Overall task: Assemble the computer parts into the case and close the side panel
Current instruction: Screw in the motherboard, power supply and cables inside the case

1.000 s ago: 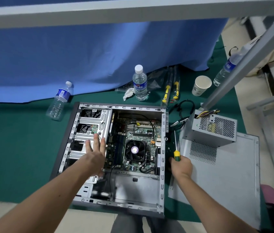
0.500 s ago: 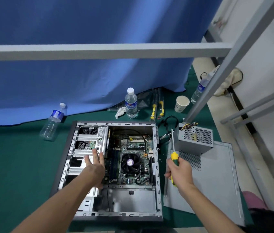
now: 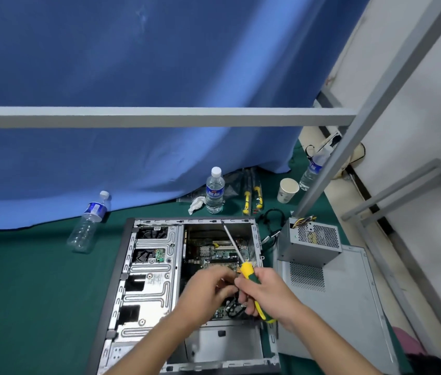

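Case (image 3: 157, 269) lies flat on its side on the green floor mat (image 3: 24, 280), open face up, its long axis running away from me, with the motherboard (image 3: 214, 253) in the far right part and the drive cage (image 3: 154, 263) on the left. My right hand (image 3: 268, 293) grips the yellow-and-green screwdriver (image 3: 249, 274) round its handle; the shaft slants up and away to the left, so its tip sits near the case's far rim rather than over any screw. My left hand (image 3: 208, 292) is just beside the right, over the middle of the board, fingers curled toward the handle's front end; whether they pinch a screw or only touch the tool I cannot tell.

Both hands hang above the board, so I judge the next move turns on swinging the shaft down toward it. The power supply (image 3: 311, 243) stands outside the case to the right, nearer my right hand, resting on the far end of the loose side panel (image 3: 349, 307), neither yet fitted.

Writing: the upright water bottle (image 3: 214, 190) wears a blue label with white characters, too small to read; the paper cup (image 3: 287, 190) shows a faint mark only.
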Motion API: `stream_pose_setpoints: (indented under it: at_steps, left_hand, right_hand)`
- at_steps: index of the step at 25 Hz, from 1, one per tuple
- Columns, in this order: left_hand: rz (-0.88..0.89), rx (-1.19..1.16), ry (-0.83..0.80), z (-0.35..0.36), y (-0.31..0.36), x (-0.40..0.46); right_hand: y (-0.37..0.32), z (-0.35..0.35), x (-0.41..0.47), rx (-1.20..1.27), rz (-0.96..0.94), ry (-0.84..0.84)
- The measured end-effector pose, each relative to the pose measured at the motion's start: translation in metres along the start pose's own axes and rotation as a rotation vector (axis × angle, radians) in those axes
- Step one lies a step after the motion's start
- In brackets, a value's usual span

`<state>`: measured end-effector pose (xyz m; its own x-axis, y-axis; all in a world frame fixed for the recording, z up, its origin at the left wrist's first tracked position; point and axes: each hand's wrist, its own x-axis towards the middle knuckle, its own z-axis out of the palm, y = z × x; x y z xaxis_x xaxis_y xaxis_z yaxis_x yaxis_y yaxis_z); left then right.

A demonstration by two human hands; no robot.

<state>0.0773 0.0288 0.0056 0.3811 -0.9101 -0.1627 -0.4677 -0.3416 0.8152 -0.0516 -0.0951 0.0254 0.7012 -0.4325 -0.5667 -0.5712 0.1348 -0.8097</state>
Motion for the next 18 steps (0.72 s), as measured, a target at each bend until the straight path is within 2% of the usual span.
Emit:
stream_pose_setpoints:
  at_steps: [6,11,18]
  left_hand:
    - [0.205,-0.044,0.178,-0.002,-0.006,-0.010]
    - [0.190,-0.169,0.187,-0.005,-0.003,-0.011]
    - [0.196,-0.135,0.235,-0.023,-0.002,-0.013]
  right_hand:
    - [-0.006,0.008,-0.012,0.016,0.018,0.024]
    - [-0.015,0.009,-0.019,0.005,0.008,0.015]
    - [-0.034,0.011,-0.017,0.016,-0.072,0.009]
